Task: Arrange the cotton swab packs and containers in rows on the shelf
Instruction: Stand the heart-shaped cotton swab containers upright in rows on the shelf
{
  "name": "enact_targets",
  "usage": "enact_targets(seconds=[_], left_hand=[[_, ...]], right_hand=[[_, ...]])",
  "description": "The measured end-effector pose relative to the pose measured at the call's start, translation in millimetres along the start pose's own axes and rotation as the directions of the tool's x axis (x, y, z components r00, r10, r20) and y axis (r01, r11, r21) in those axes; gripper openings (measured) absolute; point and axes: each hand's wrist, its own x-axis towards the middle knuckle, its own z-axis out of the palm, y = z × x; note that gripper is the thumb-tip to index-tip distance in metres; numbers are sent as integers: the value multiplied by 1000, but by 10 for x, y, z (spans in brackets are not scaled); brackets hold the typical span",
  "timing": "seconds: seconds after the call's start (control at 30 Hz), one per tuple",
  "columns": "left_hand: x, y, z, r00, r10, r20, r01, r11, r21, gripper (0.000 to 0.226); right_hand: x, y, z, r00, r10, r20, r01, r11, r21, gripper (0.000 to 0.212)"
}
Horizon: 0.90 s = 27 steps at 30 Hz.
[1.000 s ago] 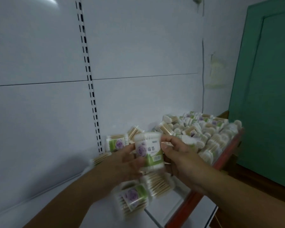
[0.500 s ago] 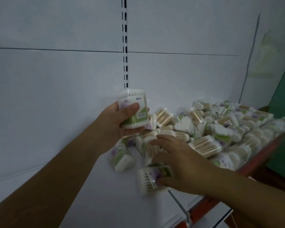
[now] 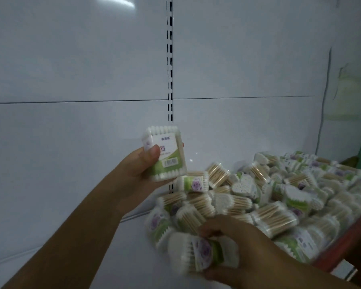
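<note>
The left hand (image 3: 137,171) grips a box (image 3: 165,153) upright above the shelf's (image 3: 88,259) bare left. The right hand (image 3: 248,253) curls round a pack (image 3: 204,253) at the pile's (image 3: 279,197) near edge, right. Picking seems underway; next, both want setting side by side against the far wall.

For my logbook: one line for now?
left hand holds square clear cotton swab pack | right hand grips flower-labelled swab pack | heap unsorted on white shelf

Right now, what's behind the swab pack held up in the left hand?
The white back panel and its slotted upright strip, which runs down behind the raised pack. The left hand grips the pack, so the stretch of strip directly behind it is hidden.
</note>
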Motion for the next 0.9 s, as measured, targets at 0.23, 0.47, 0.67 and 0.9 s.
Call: enact_targets(seconds=[0.23, 0.47, 0.67, 0.9], left_hand=[[-53, 73, -104, 996, 67, 67, -63, 996, -59, 67], [-19, -22, -94, 977, 69, 200, -42, 990, -133, 62], [-26, 176, -308, 990, 129, -56, -138, 962, -233, 95], [-103, 361, -394, 979, 197, 60, -163, 920, -356, 89]], right_hand=[[535, -124, -65, 853, 203, -481, -3, 923, 385, 41], [935, -499, 153, 844, 16, -536, 116, 970, 213, 34], [1011, -413, 163, 888, 158, -433, 16, 927, 373, 22], [1109, -198, 416, 914, 110, 389, 73, 902, -426, 83]])
